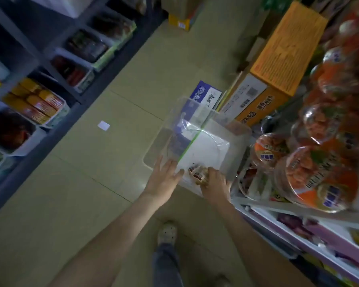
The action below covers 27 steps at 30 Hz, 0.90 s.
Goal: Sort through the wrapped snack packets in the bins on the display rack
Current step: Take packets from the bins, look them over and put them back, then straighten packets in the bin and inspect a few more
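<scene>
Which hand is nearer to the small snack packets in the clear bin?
Right. The right hand holds the snack packets, fingers curled on them. The left hand rests flat on the clear bin just left of them.

Two hands [164,181] [215,184], one clear bin [237,146], at least two snack packets [197,174].

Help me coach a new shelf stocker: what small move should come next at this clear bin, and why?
Probably lift the snack packets out with the right hand while the left hand steadies the clear bin. The right hand curls round the packets at the bin's near edge, and the left lies flat, fingers straight, against its near wall.
</scene>
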Each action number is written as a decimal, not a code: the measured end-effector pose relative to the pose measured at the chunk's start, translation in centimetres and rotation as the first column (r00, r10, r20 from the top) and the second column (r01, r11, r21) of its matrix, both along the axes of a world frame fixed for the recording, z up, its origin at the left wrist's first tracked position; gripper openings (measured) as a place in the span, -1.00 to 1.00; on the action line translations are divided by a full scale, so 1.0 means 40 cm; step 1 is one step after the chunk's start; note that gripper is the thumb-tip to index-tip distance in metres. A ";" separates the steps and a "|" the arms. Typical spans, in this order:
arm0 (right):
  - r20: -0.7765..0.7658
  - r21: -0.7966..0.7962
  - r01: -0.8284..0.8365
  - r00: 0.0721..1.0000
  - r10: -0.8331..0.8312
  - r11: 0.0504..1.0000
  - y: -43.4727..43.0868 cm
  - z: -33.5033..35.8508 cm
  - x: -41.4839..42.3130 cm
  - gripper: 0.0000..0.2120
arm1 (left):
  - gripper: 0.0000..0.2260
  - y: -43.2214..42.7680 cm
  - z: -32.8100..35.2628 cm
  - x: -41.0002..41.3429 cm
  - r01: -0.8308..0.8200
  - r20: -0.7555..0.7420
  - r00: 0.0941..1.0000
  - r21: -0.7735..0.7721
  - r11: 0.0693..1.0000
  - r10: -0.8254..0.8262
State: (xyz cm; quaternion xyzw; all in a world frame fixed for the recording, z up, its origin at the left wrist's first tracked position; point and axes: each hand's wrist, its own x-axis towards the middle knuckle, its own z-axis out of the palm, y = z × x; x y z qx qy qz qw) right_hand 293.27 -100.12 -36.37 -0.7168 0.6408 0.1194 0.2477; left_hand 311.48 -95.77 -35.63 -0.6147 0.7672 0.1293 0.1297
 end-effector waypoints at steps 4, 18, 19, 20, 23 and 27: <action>-0.111 0.123 -0.007 0.994 0.021 0.992 -0.014 -0.093 -0.001 -0.47 | -0.69 -0.031 -0.094 -0.004 0.157 0.025 0.986 0.144 0.977 -0.162; -0.044 -0.043 -0.113 0.993 0.111 0.993 0.061 0.058 -0.076 -0.53 | -0.63 -0.003 0.038 -0.129 0.032 -0.047 0.999 0.139 0.990 -0.025; -0.030 -0.038 -0.109 0.994 0.108 0.993 0.071 0.076 -0.085 -0.52 | -0.59 0.009 0.063 -0.144 0.014 -0.053 0.999 0.123 0.992 -0.007; -0.014 -0.033 -0.105 0.994 0.105 0.994 0.082 0.100 -0.095 -0.51 | -0.56 0.022 0.090 -0.160 -0.013 -0.054 0.998 0.116 0.993 0.019; 0.041 -0.076 -0.099 0.994 0.102 0.992 0.128 0.184 -0.133 -0.51 | -0.54 0.068 0.179 -0.216 -0.081 -0.036 0.996 0.086 0.993 0.084; 0.140 -0.205 -0.055 0.986 0.085 0.977 0.227 0.326 -0.213 -0.51 | -0.57 0.165 0.327 -0.318 -0.148 -0.074 0.986 0.000 0.989 0.148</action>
